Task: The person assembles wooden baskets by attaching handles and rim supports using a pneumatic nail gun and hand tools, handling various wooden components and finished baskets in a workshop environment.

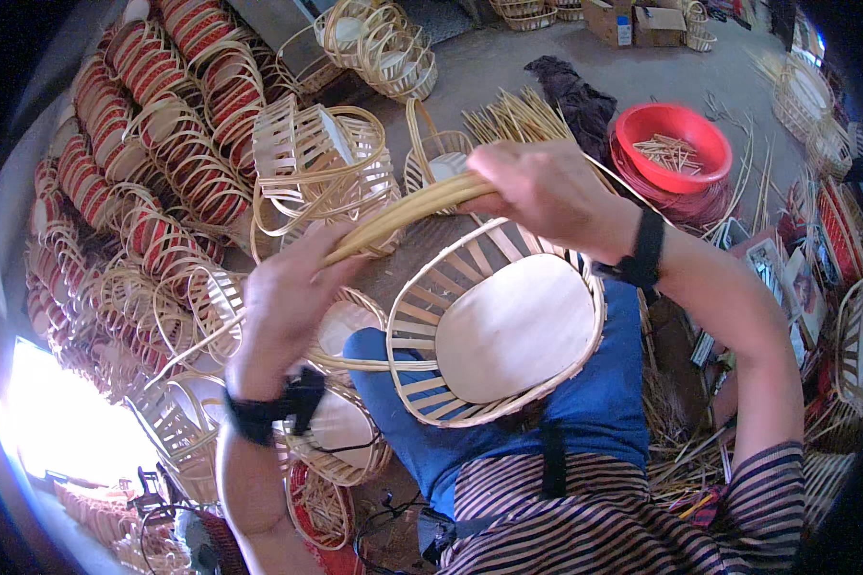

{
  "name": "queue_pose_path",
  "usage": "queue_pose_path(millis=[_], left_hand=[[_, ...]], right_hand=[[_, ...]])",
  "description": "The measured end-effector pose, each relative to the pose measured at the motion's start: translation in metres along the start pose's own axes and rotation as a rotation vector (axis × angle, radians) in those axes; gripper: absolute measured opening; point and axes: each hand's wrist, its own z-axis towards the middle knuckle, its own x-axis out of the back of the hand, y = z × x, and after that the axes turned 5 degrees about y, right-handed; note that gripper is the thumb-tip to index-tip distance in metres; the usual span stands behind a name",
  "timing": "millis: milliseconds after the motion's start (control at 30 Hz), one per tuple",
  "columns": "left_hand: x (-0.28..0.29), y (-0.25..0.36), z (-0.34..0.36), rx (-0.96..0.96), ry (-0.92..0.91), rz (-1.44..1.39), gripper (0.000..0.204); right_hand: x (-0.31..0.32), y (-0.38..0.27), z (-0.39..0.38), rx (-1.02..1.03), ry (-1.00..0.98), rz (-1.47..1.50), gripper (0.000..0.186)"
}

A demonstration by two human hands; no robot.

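A shallow oval basket (518, 331) of pale split strips with a flat, light base rests on my lap. Above its far side, a bundle of thin cane strips (408, 209) arches between my two hands. My left hand (288, 297) is closed around the bundle's left end. At the other end, my right hand (547, 192) grips the same bundle with its fingers wrapped over it. Cane strands run from near my left wrist to the basket's left side. Where the bundle passes behind my right wrist is hidden.
Stacks of red-and-tan baskets (144, 134) fill the left. Pale handled baskets (316, 163) stand just beyond my left hand. A red basin (671, 149) holding short sticks sits at far right, beside a bundle of loose canes (518, 117). Cardboard boxes (658, 27) stand at the back.
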Motion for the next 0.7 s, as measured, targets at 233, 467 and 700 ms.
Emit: queue_pose_path(millis=[233, 467, 700], left_hand=[[-0.007, -0.021, -0.041, 0.105, 0.283, -0.020, 0.018], [-0.014, 0.004, -0.017, 0.003, 0.297, -0.027, 0.040], [-0.027, 0.008, -0.015, -0.057, 0.133, 0.178, 0.053]], right_hand=[[0.007, 0.001, -0.005, -0.035, 0.158, 0.029, 0.027], [-0.007, 0.018, -0.031, -0.230, 0.179, 0.148, 0.029], [-0.019, 0.023, -0.056, -0.410, 0.077, 0.326, 0.022]])
